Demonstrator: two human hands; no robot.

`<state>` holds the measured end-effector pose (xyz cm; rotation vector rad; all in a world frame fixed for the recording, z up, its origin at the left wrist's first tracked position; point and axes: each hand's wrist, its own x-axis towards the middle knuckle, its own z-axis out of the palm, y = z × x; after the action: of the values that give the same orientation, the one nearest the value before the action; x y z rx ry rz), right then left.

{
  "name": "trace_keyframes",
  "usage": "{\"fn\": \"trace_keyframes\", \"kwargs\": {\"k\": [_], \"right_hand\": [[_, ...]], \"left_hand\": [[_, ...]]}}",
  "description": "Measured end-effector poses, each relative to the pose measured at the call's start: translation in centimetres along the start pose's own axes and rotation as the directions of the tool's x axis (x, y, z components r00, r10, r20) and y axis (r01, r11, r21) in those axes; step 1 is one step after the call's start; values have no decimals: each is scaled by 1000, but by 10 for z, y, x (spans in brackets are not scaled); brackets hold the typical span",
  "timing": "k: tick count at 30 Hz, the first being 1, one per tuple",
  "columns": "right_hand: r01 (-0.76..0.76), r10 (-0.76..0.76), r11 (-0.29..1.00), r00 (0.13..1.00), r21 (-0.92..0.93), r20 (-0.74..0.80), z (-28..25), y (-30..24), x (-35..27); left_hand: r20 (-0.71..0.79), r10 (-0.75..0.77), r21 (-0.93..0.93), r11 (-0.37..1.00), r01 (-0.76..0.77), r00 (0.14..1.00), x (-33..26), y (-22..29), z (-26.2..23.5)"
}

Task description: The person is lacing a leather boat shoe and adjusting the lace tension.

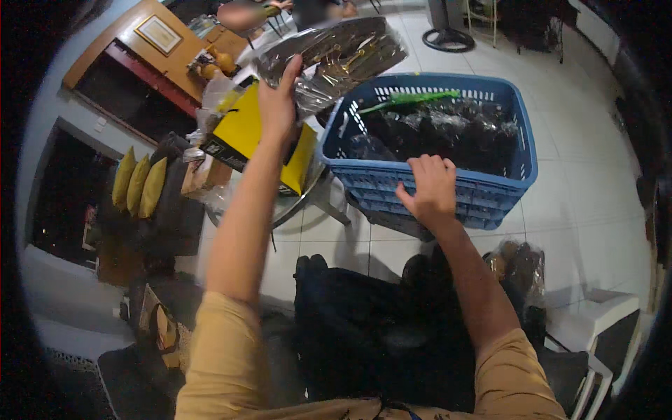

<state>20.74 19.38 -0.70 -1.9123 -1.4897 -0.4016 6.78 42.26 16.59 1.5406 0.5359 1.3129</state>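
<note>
My left hand point(278, 101) is raised and grips a clear plastic bag holding dark items point(336, 59), lifted above the table. My right hand point(432, 189) clasps the near rim of a blue plastic laundry basket point(490, 199). Inside the basket lie several dark plastic-wrapped bundles point(448, 133) and a green strip point(409, 100) across its far side. A yellow and black box point(245, 136) sits just under my left forearm.
A small round table point(297, 203) carries the yellow box and bags. A dark sofa with yellow cushions point(140, 183) is at the left. Dark bags point(371, 329) lie at my knees, a wrapped bundle point(518, 269) beside them, a white stool point(595, 315) at right. White tile floor all round.
</note>
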Motion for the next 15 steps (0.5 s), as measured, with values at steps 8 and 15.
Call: {"fn": "trace_keyframes", "kwargs": {"k": [8,15], "right_hand": [[32,-34,997,999,77,25,-11,-1,-13],[-76,279,16,958,997,68,-33,-62,-16]], "left_hand": [[83,-323,-642,706,299,943,-147,5,30],[-93,-331,-659,727,191,939,-190,-34,33]]}}
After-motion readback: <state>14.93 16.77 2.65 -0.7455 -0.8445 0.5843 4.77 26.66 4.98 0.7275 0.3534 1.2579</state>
